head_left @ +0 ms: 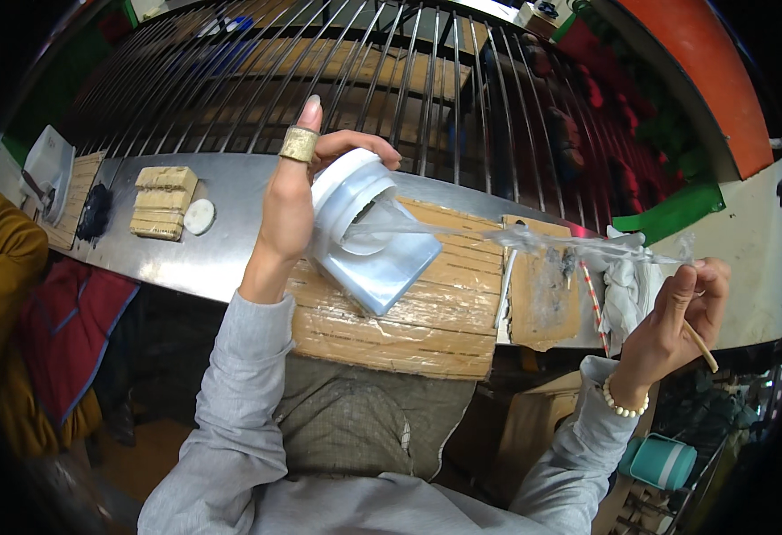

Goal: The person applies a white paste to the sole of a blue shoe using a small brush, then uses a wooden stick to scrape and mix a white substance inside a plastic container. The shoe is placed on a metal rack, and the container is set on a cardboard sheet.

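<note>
My left hand (288,201) grips a translucent plastic container (389,267), tilted over the table with its round white neck toward the right. Tan tape (299,144) wraps the left thumb, which points up. From the container's mouth a strand of clear film (533,239) stretches right across to my right hand (692,299). The right fingers pinch its end, held apart from the container. A thin wooden stick (701,348) pokes out below the right fingers. Under the container lies a cardboard sheet (400,343) covered with clear tape.
On the metal table (235,178) sit a yellowish block stack (161,203) and a white round piece (199,217). A stained cardboard piece (542,308), a striped stick (592,299) and white gloves (623,285) lie right. Metal bars (409,98) run behind. Another person's sleeve (7,236) shows at left.
</note>
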`<state>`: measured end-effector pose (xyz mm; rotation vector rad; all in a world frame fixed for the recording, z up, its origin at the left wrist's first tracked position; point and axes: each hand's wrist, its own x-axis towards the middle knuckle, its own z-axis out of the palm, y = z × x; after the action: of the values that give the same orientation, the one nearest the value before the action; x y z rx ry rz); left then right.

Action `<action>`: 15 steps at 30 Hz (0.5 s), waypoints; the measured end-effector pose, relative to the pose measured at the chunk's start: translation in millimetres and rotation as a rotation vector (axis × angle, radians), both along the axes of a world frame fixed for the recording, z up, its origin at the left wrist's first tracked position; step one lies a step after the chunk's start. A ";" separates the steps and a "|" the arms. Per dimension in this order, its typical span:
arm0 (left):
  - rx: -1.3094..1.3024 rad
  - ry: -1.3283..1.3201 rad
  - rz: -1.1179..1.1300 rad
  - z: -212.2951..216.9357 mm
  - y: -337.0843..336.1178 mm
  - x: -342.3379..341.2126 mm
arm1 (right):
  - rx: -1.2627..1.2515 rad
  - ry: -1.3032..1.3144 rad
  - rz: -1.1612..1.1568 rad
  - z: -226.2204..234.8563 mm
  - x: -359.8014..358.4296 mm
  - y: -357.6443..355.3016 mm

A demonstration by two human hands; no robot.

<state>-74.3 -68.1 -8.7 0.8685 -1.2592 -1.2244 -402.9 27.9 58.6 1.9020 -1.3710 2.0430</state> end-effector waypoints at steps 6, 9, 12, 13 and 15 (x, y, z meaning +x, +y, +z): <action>0.002 0.008 0.003 -1.5 -0.6 -0.2 | 0.135 0.220 0.102 -11.5 43.3 -15.6; -0.011 -0.011 -0.011 -1.2 -1.0 1.2 | 0.208 0.309 0.157 -9.8 58.6 -24.9; 0.018 0.058 -0.045 -3.5 -3.6 1.8 | 0.289 0.193 0.156 -0.8 54.2 -31.2; 0.013 0.070 -0.055 -4.5 -4.2 2.7 | 0.305 0.203 0.125 3.3 48.1 -30.5; 0.046 0.080 -0.042 -6.5 -4.8 4.2 | 0.320 0.224 0.066 8.9 33.0 -26.3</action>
<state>-70.1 -72.9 -15.2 0.8218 -1.1944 -1.3135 -369.9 1.6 67.6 2.2445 -1.6753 1.6490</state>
